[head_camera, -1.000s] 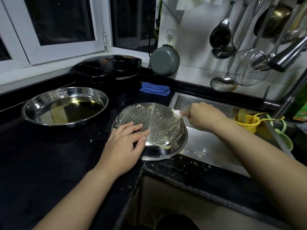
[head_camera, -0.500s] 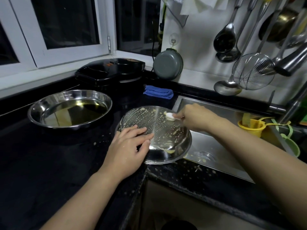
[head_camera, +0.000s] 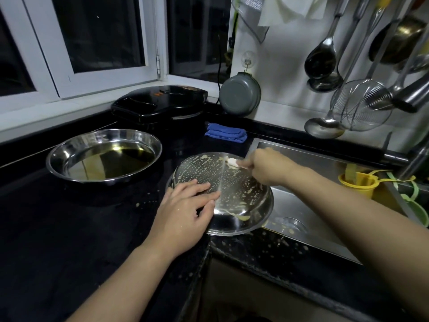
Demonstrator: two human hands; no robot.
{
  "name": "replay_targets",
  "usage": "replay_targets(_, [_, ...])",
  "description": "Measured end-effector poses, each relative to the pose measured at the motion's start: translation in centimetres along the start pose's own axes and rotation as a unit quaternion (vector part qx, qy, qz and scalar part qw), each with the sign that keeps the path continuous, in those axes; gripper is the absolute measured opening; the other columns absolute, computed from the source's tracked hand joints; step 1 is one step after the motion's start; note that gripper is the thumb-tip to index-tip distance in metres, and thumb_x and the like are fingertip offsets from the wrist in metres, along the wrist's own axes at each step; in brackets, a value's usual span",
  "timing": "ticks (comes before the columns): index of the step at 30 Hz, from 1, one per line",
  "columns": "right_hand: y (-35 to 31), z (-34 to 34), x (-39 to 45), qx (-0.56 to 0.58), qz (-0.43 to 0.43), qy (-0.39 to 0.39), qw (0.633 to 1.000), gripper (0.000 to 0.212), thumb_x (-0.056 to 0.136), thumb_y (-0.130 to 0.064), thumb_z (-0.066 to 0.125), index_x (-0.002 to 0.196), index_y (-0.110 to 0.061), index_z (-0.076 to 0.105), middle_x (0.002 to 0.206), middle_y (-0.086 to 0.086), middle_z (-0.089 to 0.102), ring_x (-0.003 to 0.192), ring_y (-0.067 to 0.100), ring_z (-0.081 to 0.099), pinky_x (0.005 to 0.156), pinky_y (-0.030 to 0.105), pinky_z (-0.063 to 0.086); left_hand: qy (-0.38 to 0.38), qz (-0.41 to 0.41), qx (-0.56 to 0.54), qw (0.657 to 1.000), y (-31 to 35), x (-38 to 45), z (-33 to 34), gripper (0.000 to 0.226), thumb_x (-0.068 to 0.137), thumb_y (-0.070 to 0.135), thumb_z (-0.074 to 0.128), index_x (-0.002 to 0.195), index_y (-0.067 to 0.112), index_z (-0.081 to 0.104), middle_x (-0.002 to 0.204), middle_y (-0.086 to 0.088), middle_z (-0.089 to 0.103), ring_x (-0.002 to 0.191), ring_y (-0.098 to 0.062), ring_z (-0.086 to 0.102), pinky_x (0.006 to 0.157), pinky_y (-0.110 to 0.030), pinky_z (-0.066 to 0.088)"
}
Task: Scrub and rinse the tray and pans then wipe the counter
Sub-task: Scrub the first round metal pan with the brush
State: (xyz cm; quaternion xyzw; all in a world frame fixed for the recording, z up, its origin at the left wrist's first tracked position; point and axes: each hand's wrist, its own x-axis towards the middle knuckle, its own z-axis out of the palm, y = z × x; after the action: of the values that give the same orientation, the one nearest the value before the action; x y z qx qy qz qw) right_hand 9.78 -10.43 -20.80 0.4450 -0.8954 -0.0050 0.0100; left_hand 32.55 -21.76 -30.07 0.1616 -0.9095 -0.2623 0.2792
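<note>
Black polished stone counter (head_camera: pixel 69 228) along a night-dark window, glossy, speckled with pale batter drops near its front edge. At 3 o'clock, brushed steel sink (head_camera: pixel 301 212), matte, rectangular, splashed with the same residue around the drain. At 9 o'clock, wide round stainless pan (head_camera: pixel 104 154), mirror-bright, shallow, holding a thin yellowish pool of liquid, untouched for now. At centre, inverted round stainless tray (head_camera: pixel 222 194), domed, spattered with dried cream-coloured batter, resting half on the counter and half over the sink edge. At 12 o'clock, black electric griddle (head_camera: pixel 160 103), lid down; just right of it, grey round pot lid (head_camera: pixel 239 94) hanging on the wall. At 1 o'clock, folded blue cloth (head_camera: pixel 225 133), soft, likely meant for the final wipe. At 2 o'clock, steel ladles and a wire skimmer (head_camera: pixel 359 108) hanging.

Left hand (head_camera: pixel 185 210) flat on the tray's near side, fingers straight and pressing to steady it. Right hand (head_camera: pixel 264 168) curled tight round a small white scrubber (head_camera: pixel 232 161), its tip on the tray's far rim at 12 o'clock.

Step in hand, by judgement: scrubbing tray number 1, early in the task, with most spatter remaining. Next move likely calls for firm strokes across the dome, steady downward pressure from the left, care against sliding off the sink lip. Rinsing, the second pan and the counter wipe not yet done.
</note>
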Motion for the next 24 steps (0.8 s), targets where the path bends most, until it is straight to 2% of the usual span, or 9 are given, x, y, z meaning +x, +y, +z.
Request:
replay_targets(4, [0.9,-0.7,1.6,-0.031,0.036,0.01,0.999,0.033,0.098,-0.027,0.049,0.124,-0.034,0.068,0.11,0.009,0.065,0.097,0.031,0.063,0.086,0.041,0.054,-0.003,-0.001,0.003,1.0,-0.1,0.1,0.0,0.048,0.094,0.061,0.029,0.127,0.053,0.064,0.14,0.031,0.052,0.141,0.006,0.028,0.12,-0.047,0.029])
replay_targets(6, [0.3,-0.4,1.8,-0.044,0.02,0.011,0.999,0.037,0.097,-0.024,0.049,0.127,-0.037,0.066,0.114,0.01,0.067,0.102,0.032,0.063,0.088,0.041,0.054,-0.006,0.0,0.003,1.0,-0.2,0.0,0.1,0.047,0.095,0.061,0.03,0.127,0.053,0.063,0.14,0.032,0.051,0.141,0.006,0.028,0.121,-0.047,0.028])
replay_targets(9, [-1.0,-0.1,2.7,0.004,0.0,-0.003,1.0,0.042,0.096,-0.02,0.049,0.129,-0.041,0.064,0.115,0.006,0.069,0.102,0.03,0.064,0.09,0.042,0.055,-0.003,-0.001,0.003,1.0,-0.2,0.2,0.1,0.048,0.094,0.061,0.03,0.127,0.053,0.065,0.139,0.032,0.052,0.141,0.007,0.028,0.121,-0.046,0.028])
replay_targets(13, [-0.3,-0.8,3.6,-0.03,0.075,0.014,0.997,0.04,0.093,-0.024,0.047,0.13,-0.024,0.064,0.119,0.012,0.065,0.102,0.035,0.063,0.088,0.043,0.054,-0.006,0.001,0.004,1.0,-0.3,0.1,0.1,0.048,0.095,0.06,0.03,0.127,0.051,0.065,0.139,0.031,0.052,0.141,0.007,0.027,0.121,-0.045,0.027])
replay_targets(15, [-1.8,-0.6,3.5,-0.037,0.027,0.007,0.999,0.039,0.096,-0.018,0.045,0.129,-0.026,0.065,0.114,0.011,0.066,0.099,0.033,0.064,0.085,0.043,0.054,-0.008,0.001,0.005,1.0,-0.2,0.1,0.0,0.049,0.095,0.06,0.03,0.127,0.051,0.065,0.14,0.031,0.052,0.14,0.008,0.026,0.121,-0.042,0.027])
replay_targets(17, [-3.2,-0.1,3.5,-0.001,-0.038,-0.015,0.999,0.046,0.098,-0.012,0.044,0.13,-0.035,0.066,0.112,0.006,0.068,0.096,0.029,0.064,0.086,0.042,0.055,-0.005,0.0,0.007,1.0,-0.2,0.3,0.0,0.05,0.094,0.061,0.029,0.127,0.051,0.066,0.14,0.031,0.053,0.14,0.008,0.026,0.121,-0.04,0.027])
replay_targets(19, [-3.2,-0.3,4.1,-0.006,-0.024,-0.005,1.0,0.048,0.096,-0.01,0.043,0.13,-0.034,0.065,0.109,0.008,0.067,0.094,0.031,0.063,0.084,0.042,0.055,-0.008,-0.001,0.011,1.0,-0.1,0.3,0.0,0.051,0.094,0.062,0.028,0.128,0.052,0.065,0.141,0.031,0.053,0.141,0.007,0.026,0.121,-0.04,0.027])
replay_targets(21, [-2.9,-0.1,4.7,-0.028,0.027,0.022,0.999,0.041,0.094,-0.012,0.044,0.126,-0.025,0.066,0.104,0.011,0.062,0.09,0.034,0.06,0.077,0.042,0.052,-0.008,-0.001,0.01,1.0,-0.2,0.2,0.1,0.05,0.095,0.062,0.028,0.128,0.052,0.064,0.141,0.031,0.052,0.141,0.007,0.025,0.121,-0.043,0.027])
replay_targets(24, [-4.8,0.7,4.9,-0.007,-0.038,0.002,0.999,0.04,0.094,-0.014,0.047,0.122,-0.035,0.067,0.095,0.006,0.062,0.086,0.03,0.062,0.071,0.037,0.05,-0.011,-0.003,0.009,1.0,-0.2,0.2,-0.1,0.049,0.095,0.061,0.028,0.129,0.052,0.064,0.142,0.031,0.051,0.141,0.008,0.024,0.121,-0.046,0.027])
